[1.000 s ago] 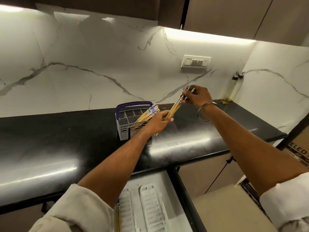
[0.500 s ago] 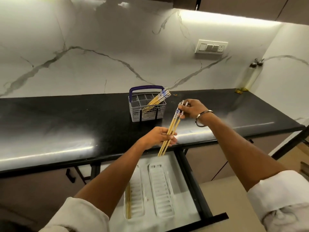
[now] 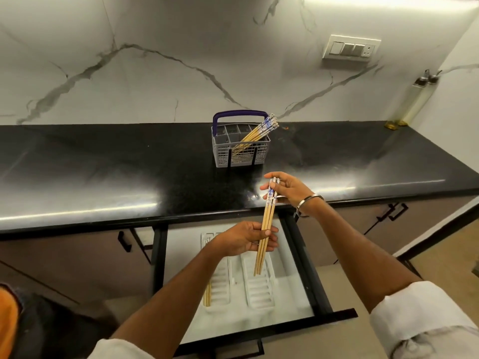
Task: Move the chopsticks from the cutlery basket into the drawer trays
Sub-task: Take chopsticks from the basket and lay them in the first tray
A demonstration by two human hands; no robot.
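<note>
- A person stands at a black counter [image 3: 103,182] and looks down at an open drawer [image 3: 298,255] below its front edge.
- Both hands hold one small bundle of chopsticks [image 3: 265,229] above the drawer, tilted with the patterned tops up and away and the thin tips pointing down towards the trays.
- The left hand [image 3: 243,240] is closed around the lower half of the bundle, fingers wrapped over it.
- The right hand [image 3: 286,189] pinches the patterned top ends between thumb and fingertips, the other fingers loosely spread. A metal bangle [image 3: 307,204] sits on that wrist.
- Two white slotted trays lie side by side in the drawer. The left tray [image 3: 220,281] already holds chopsticks along its left edge; the right tray [image 3: 260,286] looks bare, and the bundle's tips hang over it.
- To place them well, the bundle should likely be brought level, lined up with the tray's length, then lowered with both ends together so none roll out.
- More chopsticks lean in the grey cutlery basket [image 3: 241,151] on the counter, well behind the hands.
</note>
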